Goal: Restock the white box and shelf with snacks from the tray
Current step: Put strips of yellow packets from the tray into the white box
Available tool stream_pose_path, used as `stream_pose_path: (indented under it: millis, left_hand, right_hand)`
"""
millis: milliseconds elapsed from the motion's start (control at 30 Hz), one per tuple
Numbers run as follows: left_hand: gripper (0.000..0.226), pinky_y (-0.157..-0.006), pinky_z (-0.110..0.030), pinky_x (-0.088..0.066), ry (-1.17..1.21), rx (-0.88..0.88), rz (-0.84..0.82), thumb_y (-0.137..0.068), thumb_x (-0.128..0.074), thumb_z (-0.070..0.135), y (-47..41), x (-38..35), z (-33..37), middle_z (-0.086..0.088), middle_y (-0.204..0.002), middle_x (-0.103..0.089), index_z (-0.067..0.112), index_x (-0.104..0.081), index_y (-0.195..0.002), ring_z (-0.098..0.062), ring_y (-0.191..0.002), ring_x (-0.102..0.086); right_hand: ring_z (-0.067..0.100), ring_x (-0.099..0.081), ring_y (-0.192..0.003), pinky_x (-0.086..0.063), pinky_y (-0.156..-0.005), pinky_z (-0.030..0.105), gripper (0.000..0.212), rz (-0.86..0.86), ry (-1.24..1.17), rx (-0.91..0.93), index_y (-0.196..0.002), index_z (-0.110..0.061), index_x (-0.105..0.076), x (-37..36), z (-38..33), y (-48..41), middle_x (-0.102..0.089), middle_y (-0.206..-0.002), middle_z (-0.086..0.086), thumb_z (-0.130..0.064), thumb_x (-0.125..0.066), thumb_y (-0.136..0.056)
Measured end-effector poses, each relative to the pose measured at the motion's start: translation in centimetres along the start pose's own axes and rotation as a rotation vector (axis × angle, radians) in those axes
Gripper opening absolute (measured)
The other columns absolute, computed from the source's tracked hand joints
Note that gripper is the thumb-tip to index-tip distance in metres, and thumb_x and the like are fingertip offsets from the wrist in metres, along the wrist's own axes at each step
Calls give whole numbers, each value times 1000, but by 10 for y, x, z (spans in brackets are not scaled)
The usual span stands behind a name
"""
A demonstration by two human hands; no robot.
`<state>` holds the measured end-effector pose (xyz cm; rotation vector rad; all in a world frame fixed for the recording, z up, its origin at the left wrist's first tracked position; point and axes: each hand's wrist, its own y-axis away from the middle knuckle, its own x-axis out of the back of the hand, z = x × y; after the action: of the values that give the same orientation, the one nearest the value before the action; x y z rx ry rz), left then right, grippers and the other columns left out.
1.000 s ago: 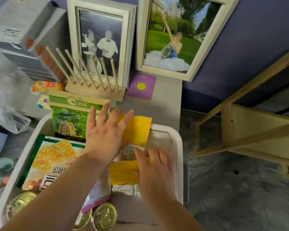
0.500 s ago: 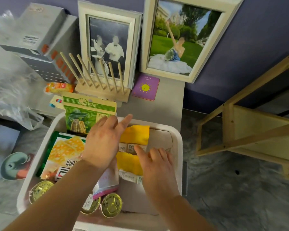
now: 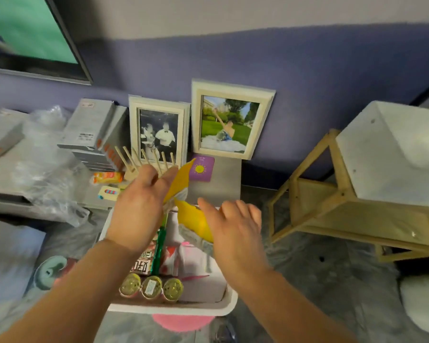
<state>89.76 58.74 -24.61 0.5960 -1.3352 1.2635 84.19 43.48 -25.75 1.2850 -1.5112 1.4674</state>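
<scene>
Purple wall (image 3: 319,78) fills the background, with a dark-framed screen (image 3: 33,38) at the upper left and a grey table (image 3: 223,189) pushed against it below. To the right stands the wooden shelf (image 3: 332,219), open-sided and apparently bare, with the white box (image 3: 394,154) resting on its top; both sit well apart from the hands, so any snack must be carried across. Two framed photos (image 3: 224,122) lean against the wall at the back of the table, probably to stay clear of the working space, and a wooden peg rack (image 3: 146,162) stands in front of them beside a purple card (image 3: 201,169). Nearer the person is the white tray (image 3: 223,308), its contents packed side by side: a green-edged packet (image 3: 159,248) standing on edge and three gold-lidded cans (image 3: 151,288) lined along the near wall. Above the tray, the left hand (image 3: 141,206) pinches one yellow snack packet (image 3: 179,180) between thumb and fingers, the packet standing upright on its edge. The right hand (image 3: 235,229) wraps around a second yellow packet (image 3: 196,221), which is tilted and partly hidden under the palm, so how tightly it is clasped is a judgement rather than plain. Holding one packet in each hand looks like a way to move two at once toward the shelf or box.
</scene>
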Motion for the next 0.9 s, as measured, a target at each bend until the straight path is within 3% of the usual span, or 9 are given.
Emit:
stream_pose_path:
  millis: [100,167,233,367,500,600,667,800,900]
  left_hand:
    - [39,-33,-31,-40,43,-79,96,-70,-52,4,-4,47,20,-21,-74,-52,-6,-64,-106,-34,-42,-50]
    - [49,-33,-29,-39,67,-133,157,-71,-35,10,-8,74,35,-17,-80,-46,-4,-62,-109,-33,-42,-49]
    - [50,-35,-27,-36,66,-172,198,-71,-33,8,-11,95,49,-7,-84,-34,-2,-60,-112,-31,-44,-48]
    - [49,-36,-28,-37,72,-226,246,-68,-45,-3,-19,126,80,-6,-86,-31,-2,-59,-116,-31,-47,-49]
    - [62,-38,-27,-37,85,-275,268,-51,-67,-25,-27,149,122,-18,-79,-51,-7,-62,-110,-31,-47,-51]
    - [55,-41,-28,-39,119,-326,278,-57,-64,-21,-37,153,153,-19,-82,-49,-7,-61,-110,-33,-50,-52]
    - [50,-42,-29,-41,141,-370,285,-60,-62,-16,-43,152,176,-18,-84,-48,-6,-61,-110,-33,-51,-52]
    - [68,-39,-29,-41,198,-412,232,-46,-76,-20,-57,147,233,-18,-82,-48,1,-57,-108,-34,-49,-52]
    - [57,-39,-29,-40,206,-427,212,-49,-74,-18,-67,140,280,-22,-76,-52,-3,-63,-103,-35,-47,-53]
  right_hand:
    - [23,-57,-65,-34,-73,33,49,72,21,-5,-107,-23,-66,48,-4,-3,-56,-65,2,-13,-36,-70]
    - [24,-56,-66,-34,-74,35,47,119,45,-19,-109,-20,-65,78,-5,-5,-56,-65,4,-6,-52,-66]
    - [27,-56,-66,-28,-74,35,53,143,40,-38,-110,-17,-63,108,-4,-6,-56,-67,6,-1,-61,-60]
    - [27,-57,-69,-25,-72,34,66,154,98,-81,-112,-17,-62,161,8,-1,-58,-69,6,-3,-84,-51]
    - [26,-59,-68,-34,-74,35,74,172,167,-89,-112,-18,-62,200,30,9,-59,-71,5,-15,-91,-45]
    - [28,-59,-67,-49,-67,39,69,195,156,-116,-108,-17,-64,225,51,18,-60,-70,7,-14,-91,-45]
    - [28,-60,-67,-50,-66,40,65,204,166,-143,-102,-17,-65,242,70,26,-61,-70,7,-18,-92,-42]
    - [31,-60,-65,-49,-62,44,60,224,167,-206,-91,-14,-67,272,116,40,-59,-67,9,-10,-91,-37]
    - [32,-60,-66,-49,-62,45,53,211,186,-240,-86,-13,-66,292,156,52,-59,-67,10,-3,-88,-39]
